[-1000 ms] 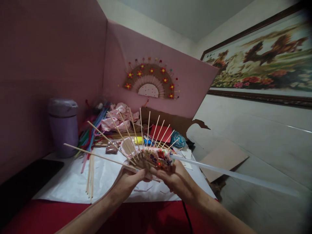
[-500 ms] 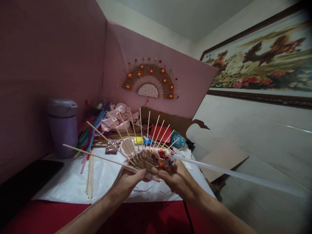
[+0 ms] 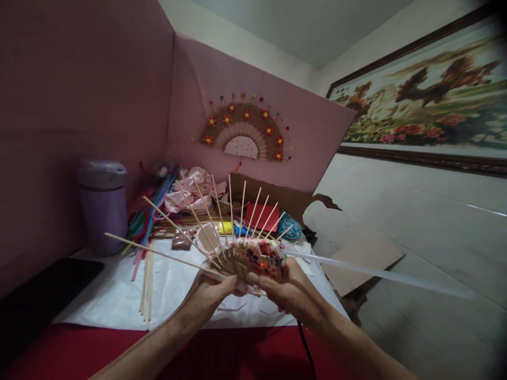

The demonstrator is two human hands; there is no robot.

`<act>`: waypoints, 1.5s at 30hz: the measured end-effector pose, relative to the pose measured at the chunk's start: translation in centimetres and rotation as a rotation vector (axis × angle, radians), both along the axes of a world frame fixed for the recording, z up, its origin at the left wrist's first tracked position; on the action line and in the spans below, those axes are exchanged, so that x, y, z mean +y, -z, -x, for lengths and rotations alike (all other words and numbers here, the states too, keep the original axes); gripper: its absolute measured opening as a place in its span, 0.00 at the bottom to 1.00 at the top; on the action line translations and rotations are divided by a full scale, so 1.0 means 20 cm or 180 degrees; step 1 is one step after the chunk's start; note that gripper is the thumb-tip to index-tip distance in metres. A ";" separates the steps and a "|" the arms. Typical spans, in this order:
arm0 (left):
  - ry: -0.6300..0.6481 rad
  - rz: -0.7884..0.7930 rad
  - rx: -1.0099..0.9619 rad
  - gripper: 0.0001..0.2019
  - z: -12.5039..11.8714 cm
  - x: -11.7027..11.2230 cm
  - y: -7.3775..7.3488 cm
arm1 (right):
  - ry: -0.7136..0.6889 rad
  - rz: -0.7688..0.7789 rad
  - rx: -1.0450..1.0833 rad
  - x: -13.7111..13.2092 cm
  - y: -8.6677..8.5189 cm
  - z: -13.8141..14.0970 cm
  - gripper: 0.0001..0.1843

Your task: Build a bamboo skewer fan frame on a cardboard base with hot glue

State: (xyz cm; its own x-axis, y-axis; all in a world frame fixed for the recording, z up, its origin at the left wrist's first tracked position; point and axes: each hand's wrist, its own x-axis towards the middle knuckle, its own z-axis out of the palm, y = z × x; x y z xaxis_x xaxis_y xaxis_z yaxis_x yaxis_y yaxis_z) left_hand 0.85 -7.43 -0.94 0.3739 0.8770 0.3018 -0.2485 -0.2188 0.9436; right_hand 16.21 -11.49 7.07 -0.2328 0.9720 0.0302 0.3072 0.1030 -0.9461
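Both hands hold up a half-made fan above the table. Its base is a floral-patterned half disc (image 3: 258,257) with several thin wooden skewers (image 3: 190,216) fanning out of it. My left hand (image 3: 209,295) pinches the left underside of the base. My right hand (image 3: 289,293) grips the right side, fingers curled round it. A long pale glue stick (image 3: 376,274) juts out to the right from beside my right hand; how it is held is hidden.
White paper (image 3: 119,295) covers the red table, with loose skewers (image 3: 146,285) on it. A purple flask (image 3: 103,206) stands at the left. Pipe cleaners (image 3: 148,216), pink cloth (image 3: 190,192), blue yarn (image 3: 289,227) lie behind. A finished fan (image 3: 245,132) hangs on the pink board. Cardboard (image 3: 356,258) lies at the right.
The fan and both hands have barely shifted. The glue stick's far end has swung slightly upward.
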 end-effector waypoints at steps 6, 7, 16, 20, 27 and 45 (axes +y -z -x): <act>-0.0004 0.0044 -0.0024 0.11 0.00 0.01 0.00 | -0.0132 -0.0110 0.0038 -0.01 -0.01 0.01 0.14; -0.0004 0.0077 -0.0035 0.11 0.00 0.00 0.00 | -0.0134 -0.0117 0.0017 -0.01 -0.01 0.00 0.15; -0.0007 0.0143 -0.0030 0.11 0.00 0.00 0.01 | -0.0104 -0.0053 0.0004 0.00 -0.01 0.01 0.16; 0.0033 0.0160 -0.0046 0.11 0.00 -0.01 -0.01 | -0.0109 -0.0019 0.0002 0.00 0.00 0.01 0.15; 0.0049 0.0067 -0.0008 0.14 0.00 -0.01 -0.02 | -0.0072 -0.0002 -0.0036 0.00 -0.01 0.01 0.17; -0.0032 -0.0012 0.0111 0.12 0.00 -0.01 -0.02 | 0.0180 -0.0114 -0.0275 0.00 0.01 -0.05 0.17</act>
